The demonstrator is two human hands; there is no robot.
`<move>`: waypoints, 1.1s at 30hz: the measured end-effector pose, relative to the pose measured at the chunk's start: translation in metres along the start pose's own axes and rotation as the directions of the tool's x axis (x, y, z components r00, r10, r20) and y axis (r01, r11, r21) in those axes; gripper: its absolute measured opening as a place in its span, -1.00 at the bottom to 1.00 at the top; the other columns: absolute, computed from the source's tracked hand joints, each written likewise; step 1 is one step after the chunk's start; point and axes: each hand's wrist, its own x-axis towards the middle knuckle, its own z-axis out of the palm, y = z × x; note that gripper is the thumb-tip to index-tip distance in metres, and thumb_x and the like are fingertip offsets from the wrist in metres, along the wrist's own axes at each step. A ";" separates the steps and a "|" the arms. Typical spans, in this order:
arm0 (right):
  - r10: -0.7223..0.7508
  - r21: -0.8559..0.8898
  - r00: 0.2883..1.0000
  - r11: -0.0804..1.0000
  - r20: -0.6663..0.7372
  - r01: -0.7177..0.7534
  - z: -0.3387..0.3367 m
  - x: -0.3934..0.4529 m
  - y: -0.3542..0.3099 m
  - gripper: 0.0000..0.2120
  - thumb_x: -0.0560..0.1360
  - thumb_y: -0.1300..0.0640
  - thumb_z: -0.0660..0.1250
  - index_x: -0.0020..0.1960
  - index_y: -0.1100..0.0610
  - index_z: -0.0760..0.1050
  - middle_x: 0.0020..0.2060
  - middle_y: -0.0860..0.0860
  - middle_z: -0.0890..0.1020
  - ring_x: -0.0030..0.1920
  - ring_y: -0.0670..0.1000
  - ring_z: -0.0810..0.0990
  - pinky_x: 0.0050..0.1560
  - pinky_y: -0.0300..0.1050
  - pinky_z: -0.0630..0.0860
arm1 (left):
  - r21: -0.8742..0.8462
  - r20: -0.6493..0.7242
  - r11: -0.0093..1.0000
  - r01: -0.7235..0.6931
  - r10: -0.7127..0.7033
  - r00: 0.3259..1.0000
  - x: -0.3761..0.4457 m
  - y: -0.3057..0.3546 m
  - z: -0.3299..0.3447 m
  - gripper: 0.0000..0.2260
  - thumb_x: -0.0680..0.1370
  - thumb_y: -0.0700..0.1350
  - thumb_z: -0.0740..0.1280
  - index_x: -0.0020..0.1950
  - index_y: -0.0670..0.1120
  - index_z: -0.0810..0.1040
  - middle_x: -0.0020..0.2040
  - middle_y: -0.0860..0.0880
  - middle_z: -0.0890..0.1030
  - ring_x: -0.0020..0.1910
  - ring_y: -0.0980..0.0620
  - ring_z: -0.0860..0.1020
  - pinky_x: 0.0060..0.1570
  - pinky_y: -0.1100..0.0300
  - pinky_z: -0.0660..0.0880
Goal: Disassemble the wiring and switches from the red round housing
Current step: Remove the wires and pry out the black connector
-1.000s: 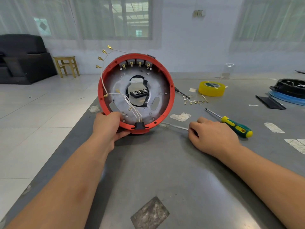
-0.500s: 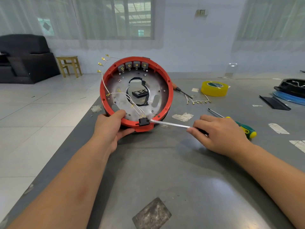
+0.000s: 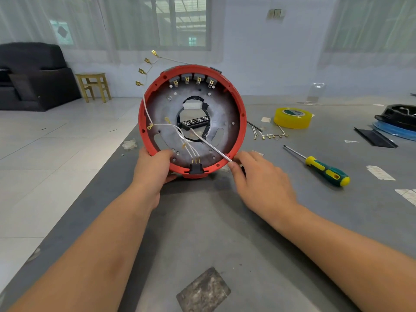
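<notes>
I note left hand (image 3: 155,164) gripping red housing (image 3: 240,122) rim, right hand (image 3: 258,176) pinching screwdriver (image 3: 210,146), tip amid white wires (image 3: 177,135).

workshop | grey worktable (image 3: 247,233) | screwdriver (image 3: 324,168) | tape roll (image 3: 292,118) | tiled floor (image 3: 56,143)

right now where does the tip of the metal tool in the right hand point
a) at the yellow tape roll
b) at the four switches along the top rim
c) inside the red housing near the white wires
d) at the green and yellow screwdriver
c: the thin tool held by the right hand reaches into the red housing, its tip beside the white wires.
</notes>
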 end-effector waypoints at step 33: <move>-0.240 -0.148 0.966 0.963 -0.092 0.225 -0.015 0.001 0.028 -0.68 0.67 -0.20 0.10 0.12 -0.10 0.57 -0.07 -0.10 0.67 -0.05 0.08 0.64 -0.31 -0.08 0.49 | -0.035 0.121 0.996 0.077 -0.072 0.990 -0.002 -0.006 0.002 -0.55 0.53 -0.34 0.25 0.33 0.05 0.32 -0.14 -0.22 0.59 -0.48 -0.11 0.58 -0.48 0.17 0.54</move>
